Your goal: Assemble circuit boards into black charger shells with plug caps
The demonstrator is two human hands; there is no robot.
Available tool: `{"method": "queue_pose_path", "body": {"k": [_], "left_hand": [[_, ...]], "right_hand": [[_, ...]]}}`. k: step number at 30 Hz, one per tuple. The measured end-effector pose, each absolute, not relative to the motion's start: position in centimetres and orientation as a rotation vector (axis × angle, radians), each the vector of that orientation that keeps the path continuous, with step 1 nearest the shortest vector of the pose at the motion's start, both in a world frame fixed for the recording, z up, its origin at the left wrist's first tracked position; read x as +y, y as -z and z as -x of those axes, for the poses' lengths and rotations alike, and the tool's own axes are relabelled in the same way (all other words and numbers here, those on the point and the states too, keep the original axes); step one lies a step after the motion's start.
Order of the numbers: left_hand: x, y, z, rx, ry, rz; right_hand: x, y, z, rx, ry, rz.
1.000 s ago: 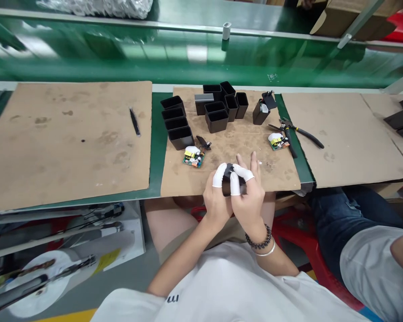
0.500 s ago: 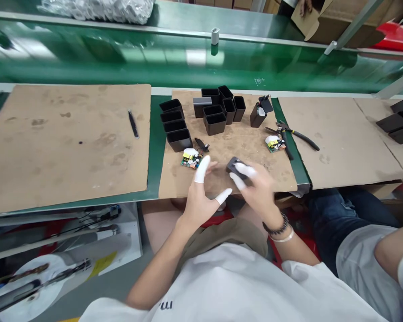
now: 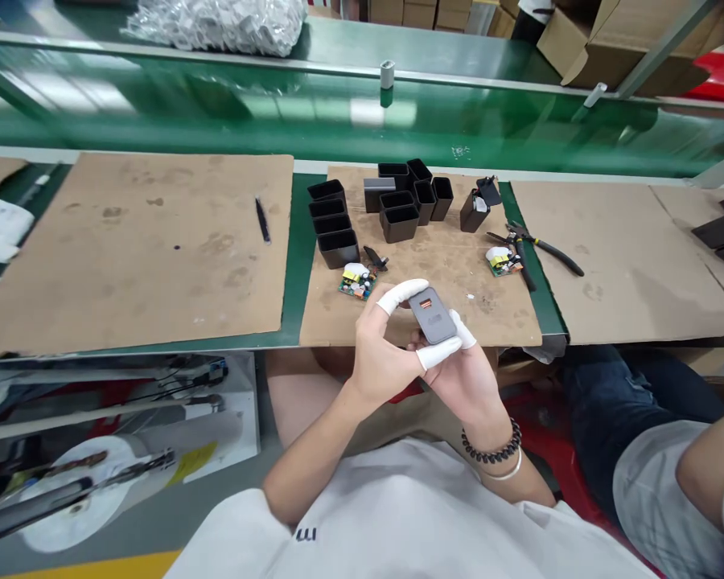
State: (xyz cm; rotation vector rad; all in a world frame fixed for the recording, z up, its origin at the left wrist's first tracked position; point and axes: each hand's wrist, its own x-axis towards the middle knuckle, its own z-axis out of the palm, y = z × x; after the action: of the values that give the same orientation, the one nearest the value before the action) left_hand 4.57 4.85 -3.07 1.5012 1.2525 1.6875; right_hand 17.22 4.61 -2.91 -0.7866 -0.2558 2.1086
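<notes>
Grey plastic charger body (image 3: 433,315): I am holding it at frame centre, my left hand (image 3: 379,354) pinching its two ends and my right hand (image 3: 467,382) cradling it from beneath. Its long axis is running upper left to lower right. A circuit board (image 3: 355,283) is lying just beyond at upper left, with black shells (image 3: 338,229) farther up.

Bright even overhead light, white glare on the glossy green conveyor belt (image 3: 217,104), soft short shadows beside the black housings (image 3: 398,223), my left hand (image 3: 379,354) and right hand (image 3: 467,382) sharp, belt edges bowed by the wide lens, corners smeared.
</notes>
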Motion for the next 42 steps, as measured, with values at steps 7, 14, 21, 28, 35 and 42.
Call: {"method": "queue_pose_path", "body": {"k": [7, 14, 21, 28, 35, 42], "left_hand": [[4.1, 2.0, -4.5, 1.101, -1.638, -1.098], [3.9, 2.1, -4.0, 0.924, -1.561, -0.542], [4.5, 2.4, -3.0, 0.828, -1.325, -0.028], [4.8, 3.6, -2.5, 0.863, -1.094, -0.165], [4.8, 3.7, -2.7, 0.802, -1.134, -0.476], [6.1, 7.5, -3.1, 1.590, -1.313, -1.966]], "right_hand": [[5.0, 3.8, -17.8, -0.448, -2.008, 0.885], [4.6, 3.3, -18.1, -0.770, -1.783, 0.941], [5.1, 1.4, -20.1, -1.678, -0.768, 0.971], [8.1, -0.3, -21.2, -2.009, -0.488, 0.937], [10.3, -2.3, -19.9, -2.365, -0.516, 0.789], [30.1, -8.8, -18.6, -2.243, -0.165, 1.326]]}}
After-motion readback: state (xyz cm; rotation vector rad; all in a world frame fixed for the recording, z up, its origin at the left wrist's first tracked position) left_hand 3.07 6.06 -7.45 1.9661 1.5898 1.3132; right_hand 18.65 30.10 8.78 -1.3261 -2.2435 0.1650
